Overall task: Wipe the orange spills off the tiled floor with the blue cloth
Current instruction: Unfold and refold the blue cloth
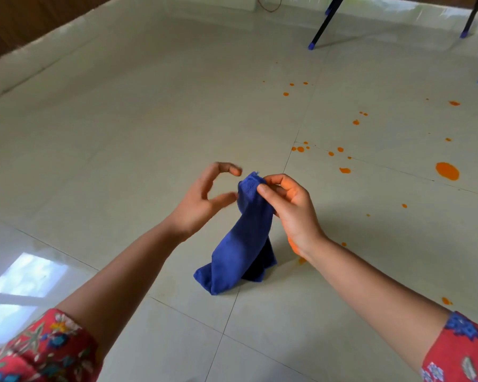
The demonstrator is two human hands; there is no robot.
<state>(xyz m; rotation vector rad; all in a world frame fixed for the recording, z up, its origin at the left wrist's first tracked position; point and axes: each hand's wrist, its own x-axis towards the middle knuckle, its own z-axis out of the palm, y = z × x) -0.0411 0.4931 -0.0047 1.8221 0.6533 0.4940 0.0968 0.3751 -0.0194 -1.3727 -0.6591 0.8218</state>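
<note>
Blue cloth [240, 244]: right hand [290, 210] fingers pinched its top; left hand [202, 199] fingers spread, beside it; orange spills [447, 171] on tiled floor [122, 119].

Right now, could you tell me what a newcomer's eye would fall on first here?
The blue cloth at centre, pinched at its top by the right hand and hanging down, the left hand open beside it. Then the orange spills scattered over the tiled floor to the right.
</note>
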